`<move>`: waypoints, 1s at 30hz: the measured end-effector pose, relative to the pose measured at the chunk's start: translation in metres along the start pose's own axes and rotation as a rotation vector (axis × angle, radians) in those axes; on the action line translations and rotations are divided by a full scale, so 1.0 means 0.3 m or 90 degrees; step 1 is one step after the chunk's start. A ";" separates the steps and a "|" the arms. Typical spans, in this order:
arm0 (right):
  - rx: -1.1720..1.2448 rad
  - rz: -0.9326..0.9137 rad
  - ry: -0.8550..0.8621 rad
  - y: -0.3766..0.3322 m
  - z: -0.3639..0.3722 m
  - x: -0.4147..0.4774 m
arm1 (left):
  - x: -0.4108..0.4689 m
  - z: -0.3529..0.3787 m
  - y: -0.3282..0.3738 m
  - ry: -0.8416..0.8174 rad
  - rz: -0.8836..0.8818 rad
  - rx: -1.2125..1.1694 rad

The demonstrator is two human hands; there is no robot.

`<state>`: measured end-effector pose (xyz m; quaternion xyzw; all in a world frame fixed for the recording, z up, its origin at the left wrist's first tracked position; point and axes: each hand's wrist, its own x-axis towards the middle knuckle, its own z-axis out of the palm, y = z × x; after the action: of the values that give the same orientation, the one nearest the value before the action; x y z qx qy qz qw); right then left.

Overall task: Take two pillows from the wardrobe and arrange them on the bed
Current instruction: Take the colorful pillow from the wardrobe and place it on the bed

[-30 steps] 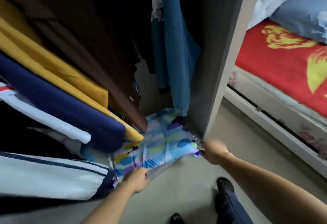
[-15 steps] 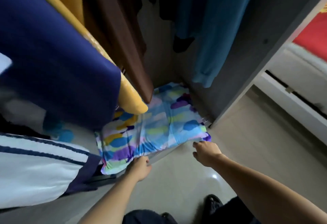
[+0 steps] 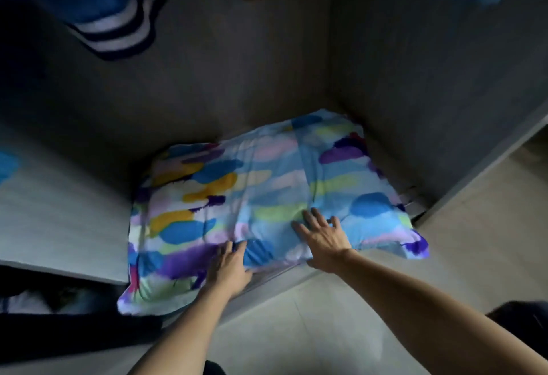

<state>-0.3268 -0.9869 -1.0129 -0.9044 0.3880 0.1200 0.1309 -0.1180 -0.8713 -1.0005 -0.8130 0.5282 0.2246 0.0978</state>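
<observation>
One pillow [image 3: 267, 202], patterned in blue, purple and yellow blotches, lying flat on the wardrobe floor [image 3: 74, 211], its near edge hanging over the front lip at 6 o'clock. Second pillow: not in sight. Left hand [image 3: 228, 268]: at the pillow's near edge, 7 o'clock side, fingers closing on the cloth. Right hand [image 3: 323, 235]: spread wide, flat on top toward 5 o'clock, holding nothing. Hanging clothes [image 3: 115, 4]: overhead at 11 o'clock. Step, as I judge it: taking hold of the first pillow. Next: curl both hands around the edge, draw it out toward me.
</observation>
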 end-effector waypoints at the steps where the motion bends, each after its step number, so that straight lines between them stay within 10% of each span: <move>1: -0.013 0.008 0.012 -0.006 0.034 0.027 | 0.023 0.026 -0.004 0.022 0.000 0.011; 24: 0.142 0.030 0.383 0.177 -0.440 0.015 | -0.031 -0.385 0.097 0.417 -0.054 -0.034; 30: 0.154 0.055 0.239 0.169 -0.694 -0.162 | -0.239 -0.598 0.181 0.350 -0.054 -0.058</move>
<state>-0.3724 -1.0567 -0.8095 -0.8711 0.4557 -0.0923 0.1583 -0.1446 -0.9068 -0.8048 -0.8683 0.4898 0.0150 -0.0762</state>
